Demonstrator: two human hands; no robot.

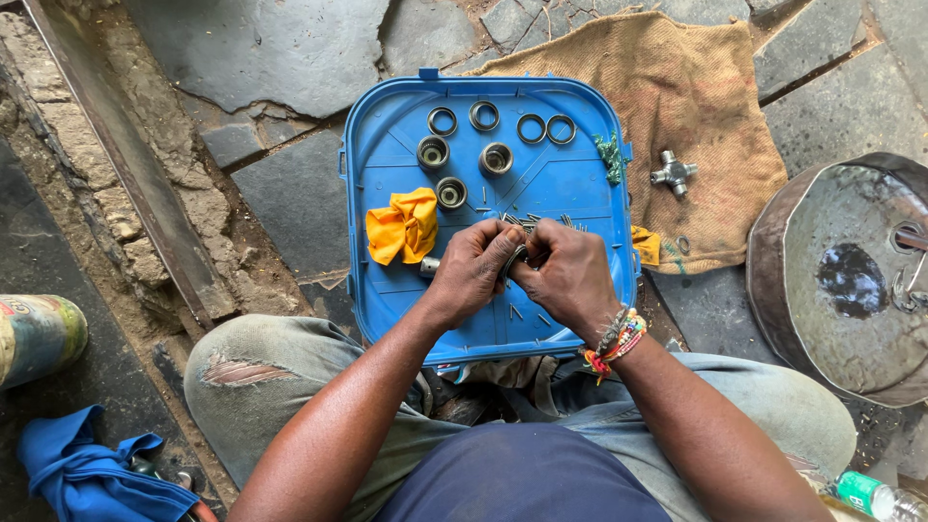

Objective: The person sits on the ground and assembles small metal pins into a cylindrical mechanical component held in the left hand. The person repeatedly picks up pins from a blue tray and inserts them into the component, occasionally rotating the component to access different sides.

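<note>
Left hand [474, 269] and right hand [570, 274] meet over the tray [387, 290] near its front edge, both pinching a small dark metal cup [518, 259], mostly hidden by fingers. Loose needles [527, 221] just behind. Three more cups [460, 170] and four rings [503, 123] toward the far edge; yellow rag [403, 225] left.

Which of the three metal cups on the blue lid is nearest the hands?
The lowest cup, right of the yellow cloth; the other two cups sit farther up, beneath the row of rings.
</note>
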